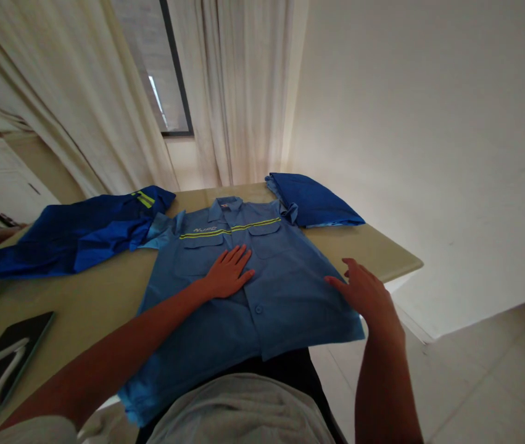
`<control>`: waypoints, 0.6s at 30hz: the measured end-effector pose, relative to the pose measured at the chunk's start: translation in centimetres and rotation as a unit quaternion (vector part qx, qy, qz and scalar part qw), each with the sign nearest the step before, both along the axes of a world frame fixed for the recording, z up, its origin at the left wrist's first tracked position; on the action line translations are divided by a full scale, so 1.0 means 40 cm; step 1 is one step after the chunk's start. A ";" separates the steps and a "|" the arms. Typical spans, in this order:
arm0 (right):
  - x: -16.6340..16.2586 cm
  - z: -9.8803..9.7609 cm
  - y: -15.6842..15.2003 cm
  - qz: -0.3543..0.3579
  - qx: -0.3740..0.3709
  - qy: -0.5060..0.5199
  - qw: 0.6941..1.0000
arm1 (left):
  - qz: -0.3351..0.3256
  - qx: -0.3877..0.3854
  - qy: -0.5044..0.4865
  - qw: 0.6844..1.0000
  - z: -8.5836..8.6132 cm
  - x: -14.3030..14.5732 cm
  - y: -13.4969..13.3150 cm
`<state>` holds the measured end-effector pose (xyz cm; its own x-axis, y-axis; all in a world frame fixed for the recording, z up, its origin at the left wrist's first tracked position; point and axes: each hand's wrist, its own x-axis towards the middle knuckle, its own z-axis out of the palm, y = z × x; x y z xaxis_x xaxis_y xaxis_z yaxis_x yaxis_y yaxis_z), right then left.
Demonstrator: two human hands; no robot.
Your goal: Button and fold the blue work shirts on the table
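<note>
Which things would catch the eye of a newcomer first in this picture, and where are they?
Probably the grey-blue shirt, spread front up on the table, with yellow stripes across its chest. The left hand lies flat on it; the right hand is by its side edge. A brighter blue garment lies to the left, folded blue fabric at the far right.

Left hand (pixel 229 274) flat on blue shirt (pixel 290 296), right hand (pixel 364 293) near its edge

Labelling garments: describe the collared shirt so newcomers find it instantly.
On the beige table, under the person's left hand, a slate-blue cloth shirt lies spread flat. Unlike the royal-blue garments either side, it shows a collar and two chest pockets.
</note>
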<state>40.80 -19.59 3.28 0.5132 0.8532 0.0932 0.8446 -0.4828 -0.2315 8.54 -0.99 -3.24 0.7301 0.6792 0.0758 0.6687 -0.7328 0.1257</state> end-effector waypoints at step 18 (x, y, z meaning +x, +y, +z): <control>-0.445 -0.090 0.728 0.535 0.049 0.006 0.844 | 0.367 0.021 -0.078 0.927 0.143 -0.338 0.380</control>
<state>23.01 9.52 -0.32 -0.5435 0.8174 0.1911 0.7822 0.5758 -0.2381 -4.99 14.21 2.48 0.0503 0.9827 0.1782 0.9651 -0.0938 0.2445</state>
